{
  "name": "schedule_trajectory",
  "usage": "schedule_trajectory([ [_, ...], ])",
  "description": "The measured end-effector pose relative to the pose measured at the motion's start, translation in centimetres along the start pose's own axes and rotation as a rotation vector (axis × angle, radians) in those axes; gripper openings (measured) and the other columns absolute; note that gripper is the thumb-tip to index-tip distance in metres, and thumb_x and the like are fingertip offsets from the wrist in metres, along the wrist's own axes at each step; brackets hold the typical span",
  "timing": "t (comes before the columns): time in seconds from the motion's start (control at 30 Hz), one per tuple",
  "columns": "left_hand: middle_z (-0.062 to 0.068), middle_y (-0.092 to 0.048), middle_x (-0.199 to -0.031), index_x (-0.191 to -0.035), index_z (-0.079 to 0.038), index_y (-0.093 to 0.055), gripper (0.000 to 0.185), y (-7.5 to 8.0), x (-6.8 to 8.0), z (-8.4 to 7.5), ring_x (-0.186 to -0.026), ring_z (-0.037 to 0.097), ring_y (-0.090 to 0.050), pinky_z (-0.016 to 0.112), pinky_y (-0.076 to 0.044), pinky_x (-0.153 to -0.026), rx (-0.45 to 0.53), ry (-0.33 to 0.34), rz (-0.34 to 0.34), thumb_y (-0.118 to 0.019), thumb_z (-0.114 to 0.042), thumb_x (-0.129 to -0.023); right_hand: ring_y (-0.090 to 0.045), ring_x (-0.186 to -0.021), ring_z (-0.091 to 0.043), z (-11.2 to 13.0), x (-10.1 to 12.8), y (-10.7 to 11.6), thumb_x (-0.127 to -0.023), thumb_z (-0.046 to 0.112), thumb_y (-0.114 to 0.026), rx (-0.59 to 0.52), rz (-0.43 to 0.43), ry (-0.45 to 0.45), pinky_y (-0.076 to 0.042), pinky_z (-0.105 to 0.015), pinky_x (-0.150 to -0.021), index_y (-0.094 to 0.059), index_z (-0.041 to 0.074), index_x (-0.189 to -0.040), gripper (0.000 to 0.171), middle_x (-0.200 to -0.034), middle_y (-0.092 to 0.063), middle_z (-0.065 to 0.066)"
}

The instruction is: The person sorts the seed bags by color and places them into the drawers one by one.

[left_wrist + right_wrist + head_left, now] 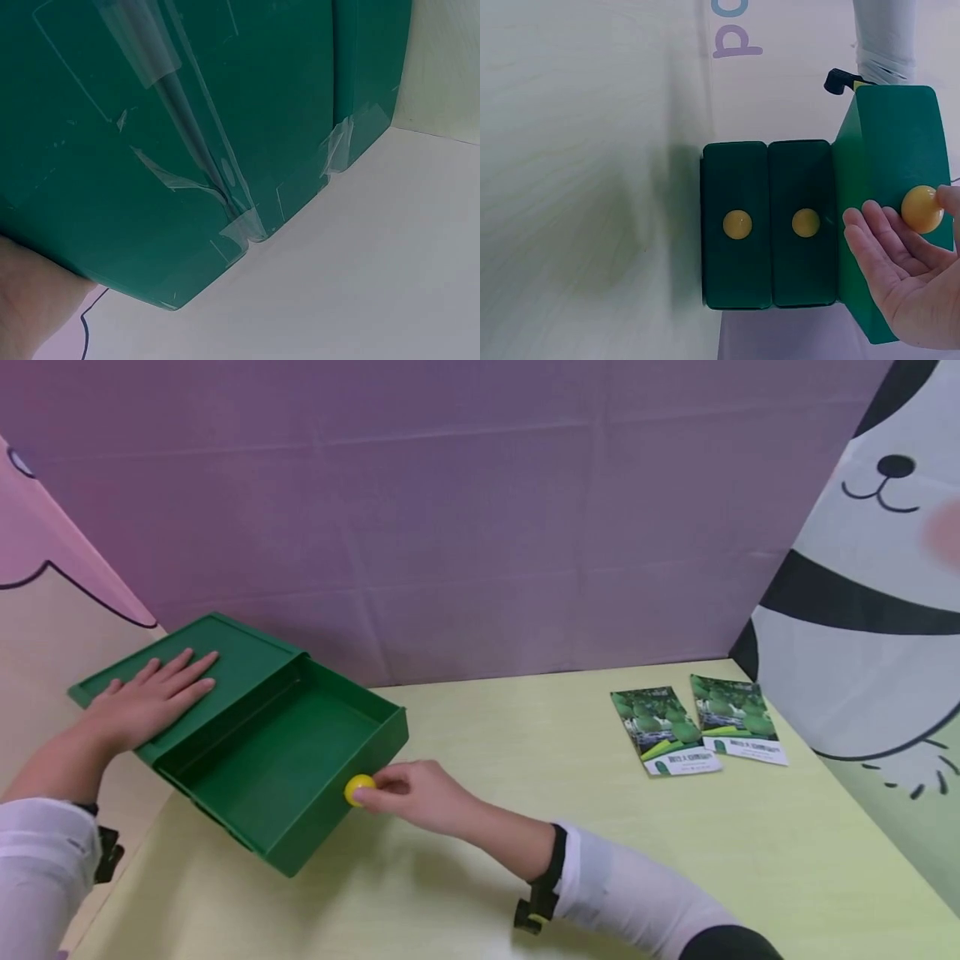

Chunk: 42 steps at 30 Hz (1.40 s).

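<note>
A green drawer cabinet [238,639] stands at the left of the table, and its top drawer [288,752] is pulled out with a bare inside. My left hand [153,697] lies flat on the cabinet's top, fingers spread. With thumb and fingers, my right hand [427,795] pinches the yellow round knob [358,789] on the drawer's front. In the right wrist view two lower drawers are closed, each with its own yellow knob [805,223]. Clear tape [244,229] shows on the cabinet's side in the left wrist view.
Two leaflets [667,731] with green pictures lie at the right of the pale table [525,760], one slightly overlapping the other. A purple cloth backdrop [465,527] rises behind the table. Printed cartoon panels [862,685] flank it on both sides.
</note>
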<state>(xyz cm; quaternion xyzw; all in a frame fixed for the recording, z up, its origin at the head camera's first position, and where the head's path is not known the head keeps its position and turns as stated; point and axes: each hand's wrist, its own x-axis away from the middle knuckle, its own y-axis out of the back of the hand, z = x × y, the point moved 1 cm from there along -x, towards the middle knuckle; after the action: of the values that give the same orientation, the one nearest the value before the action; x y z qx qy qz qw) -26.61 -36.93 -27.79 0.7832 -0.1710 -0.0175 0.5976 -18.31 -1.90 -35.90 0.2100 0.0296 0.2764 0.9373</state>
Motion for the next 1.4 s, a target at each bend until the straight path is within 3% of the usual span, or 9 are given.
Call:
schedule_trajectory([
  [0.33, 0.023, 0.02, -0.157, -0.153, -0.017, 0.015, 0.065, 0.4, 0.4, -0.3, -0.139, 0.05, 0.025, 0.072, 0.018, -0.105, 0.006, -0.004, 0.003, -0.017, -0.046, -0.105, -0.065, -0.086, -0.007, -0.3, 0.3, 0.3, -0.095, 0.039, -0.06, 0.025, 0.043, 0.03, -0.051, -0.018, -0.077, -0.072, 0.011, -0.104, 0.032, -0.093, -0.074, 0.004],
  [0.53, 0.023, 0.02, -0.157, -0.154, -0.02, 0.015, 0.066, 0.4, 0.4, 0.0, -0.138, 0.051, 0.025, 0.074, 0.017, -0.104, 0.004, 0.005, 0.009, -0.018, -0.049, -0.105, -0.066, -0.091, -0.007, -1.6, 1.2, 2.7, -0.097, 0.039, -0.057, 0.103, 0.026, 0.023, -0.053, -0.022, -0.082, -0.071, 0.013, -0.113, 0.033, -0.1, -0.074, 0.002],
  [0.7, 0.023, 0.019, -0.158, -0.154, -0.02, 0.014, 0.066, 0.3, 0.2, 0.2, -0.138, 0.051, 0.025, 0.073, 0.017, -0.104, 0.009, 0.002, 0.005, -0.018, -0.049, -0.105, -0.066, -0.101, -0.018, -2.9, 2.4, 6.5, -0.098, 0.041, -0.054, 0.139, -0.06, -0.004, -0.055, -0.033, -0.089, -0.067, 0.01, -0.119, 0.04, -0.104, -0.072, 0.0],
  [0.9, 0.023, 0.018, -0.158, -0.154, -0.019, 0.014, 0.065, 0.0, -0.1, 0.2, -0.139, 0.05, 0.025, 0.073, 0.017, -0.104, 0.018, -0.004, 0.007, -0.017, -0.049, -0.105, -0.06, -0.12, -0.03, -4.8, 4.2, 12.0, -0.1, 0.043, -0.05, 0.245, -0.205, -0.076, -0.049, -0.044, -0.101, -0.058, 0.006, -0.132, 0.05, -0.129, -0.063, -0.013],
  [1.03, 0.023, 0.018, -0.158, -0.154, -0.019, 0.014, 0.066, 0.1, 0.0, 0.2, -0.139, 0.051, 0.024, 0.073, 0.017, -0.104, 0.012, -0.001, 0.004, -0.017, -0.049, -0.105, -0.044, -0.133, -0.042, -6.7, 5.6, 16.1, -0.1, 0.047, -0.046, 0.379, -0.262, -0.158, -0.037, -0.054, -0.109, -0.042, 0.003, -0.145, 0.063, -0.148, -0.043, -0.021],
  [1.2, 0.023, 0.019, -0.158, -0.154, -0.019, 0.014, 0.066, 0.2, 0.0, 0.2, -0.139, 0.05, 0.024, 0.074, 0.017, -0.104, 0.018, 0.001, 0.008, -0.017, -0.05, -0.104, -0.006, -0.143, -0.053, -10.3, 7.1, 21.1, -0.098, 0.052, -0.046, 0.56, -0.29, -0.283, -0.013, -0.066, -0.114, -0.016, -0.008, -0.151, 0.085, -0.157, -0.006, -0.032],
  [1.3, 0.022, 0.02, -0.158, -0.154, -0.019, 0.015, 0.066, 0.1, 0.0, 0.2, -0.139, 0.049, 0.025, 0.073, 0.017, -0.104, 0.034, 0.002, 0.015, -0.017, -0.05, -0.104, 0.002, -0.139, -0.059, -12.8, 7.9, 23.6, -0.097, 0.052, -0.048, 0.667, -0.31, -0.359, -0.011, -0.072, -0.11, -0.011, -0.012, -0.149, 0.091, -0.154, 0.0, -0.038],
  [1.4, 0.022, 0.02, -0.158, -0.153, -0.018, 0.016, 0.067, 0.1, -0.1, 0.1, -0.14, 0.048, 0.025, 0.073, 0.017, -0.105, 0.056, 0.002, 0.024, -0.016, -0.051, -0.104, 0.001, -0.137, -0.062, -15.2, 8.8, 25.7, -0.097, 0.052, -0.048, 0.733, -0.324, -0.442, -0.012, -0.074, -0.108, -0.01, -0.015, -0.148, 0.092, -0.152, -0.001, -0.041],
])
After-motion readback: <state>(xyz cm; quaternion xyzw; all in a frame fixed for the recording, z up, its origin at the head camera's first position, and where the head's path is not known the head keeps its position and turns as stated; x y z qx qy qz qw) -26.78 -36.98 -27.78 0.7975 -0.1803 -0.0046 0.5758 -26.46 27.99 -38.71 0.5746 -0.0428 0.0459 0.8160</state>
